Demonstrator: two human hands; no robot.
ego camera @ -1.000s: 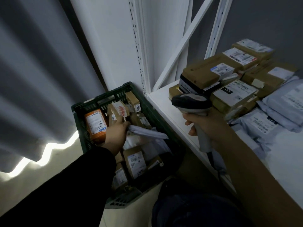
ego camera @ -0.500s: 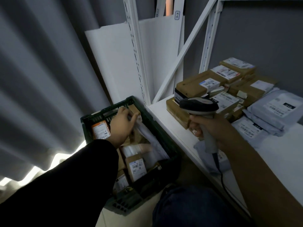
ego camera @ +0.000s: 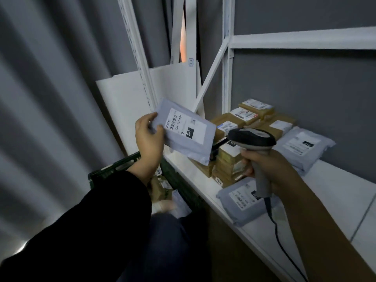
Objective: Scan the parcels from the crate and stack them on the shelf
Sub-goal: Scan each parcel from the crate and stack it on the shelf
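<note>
My left hand (ego camera: 149, 139) grips the left end of a grey poly-bag parcel (ego camera: 186, 132), held in the air with its white barcode label facing me. My right hand (ego camera: 268, 166) grips the handle of a grey corded barcode scanner (ego camera: 252, 139), whose dark head sits just right of the parcel. Below my left arm the dark green crate (ego camera: 114, 169) stands on the floor, mostly hidden, with brown boxes inside. On the white shelf (ego camera: 329, 192) lie stacked brown boxes (ego camera: 230, 165) and grey bag parcels (ego camera: 305, 149).
Another grey bag parcel (ego camera: 242, 200) lies at the shelf's front edge under the scanner handle. White uprights and a diagonal brace (ego camera: 211, 74) frame the shelf's left end. A grey curtain (ego camera: 50, 98) hangs at the left. The scanner cable (ego camera: 282, 247) drops past the shelf edge.
My left hand has lifted the grey bag parcel out of the crate, up beside the scanner. The view has tilted upward, and the scanner hand stays over the shelf.
</note>
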